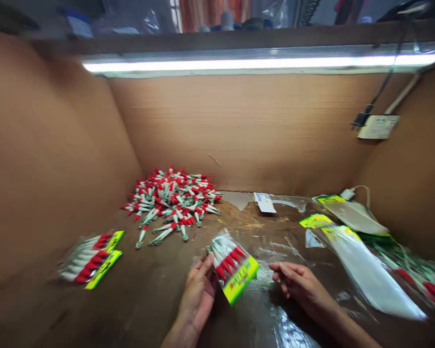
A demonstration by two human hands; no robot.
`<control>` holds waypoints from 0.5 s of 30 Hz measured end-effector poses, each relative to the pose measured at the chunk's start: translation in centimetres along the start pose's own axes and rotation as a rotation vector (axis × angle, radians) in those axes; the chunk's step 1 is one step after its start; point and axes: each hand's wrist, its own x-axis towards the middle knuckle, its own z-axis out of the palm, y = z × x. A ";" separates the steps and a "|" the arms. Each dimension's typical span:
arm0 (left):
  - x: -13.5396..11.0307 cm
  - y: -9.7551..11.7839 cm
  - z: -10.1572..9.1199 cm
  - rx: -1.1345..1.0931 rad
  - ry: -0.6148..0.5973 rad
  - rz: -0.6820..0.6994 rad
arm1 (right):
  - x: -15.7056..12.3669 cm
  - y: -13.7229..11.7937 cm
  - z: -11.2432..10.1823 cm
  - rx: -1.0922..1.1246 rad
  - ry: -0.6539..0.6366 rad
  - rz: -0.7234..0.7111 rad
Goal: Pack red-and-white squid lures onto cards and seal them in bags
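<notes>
While the left hand [200, 284] pinches a filled packet [235, 265], the right hand [301, 284] curls half-open beside it.

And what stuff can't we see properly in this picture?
In the head view:
Left hand: some fingers hidden behind the held packet.
Red-and-white pile: lower pieces covered by upper ones.
White card: writing too small to read.
Things up top: blurred, several cut off by the top edge.

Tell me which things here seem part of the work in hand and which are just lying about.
Seemingly part of it:
- left hand
- packet it holds
- right hand
- red-and-white pile
- filled packets at left
- flat yellow-topped bags

Probably incidental:
- white card
- black plug
- socket
</notes>
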 end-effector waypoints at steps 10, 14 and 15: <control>3.0 19.4 -6.9 -0.254 0.393 0.477 | -1.3 -0.4 0.9 0.015 -0.145 0.053; 3.9 15.3 -5.0 -0.173 0.262 0.346 | -2.7 -5.0 -1.4 0.057 -0.094 -0.114; 4.1 13.9 -4.2 -0.137 0.213 0.320 | -3.4 -6.3 -2.3 0.036 -0.098 -0.183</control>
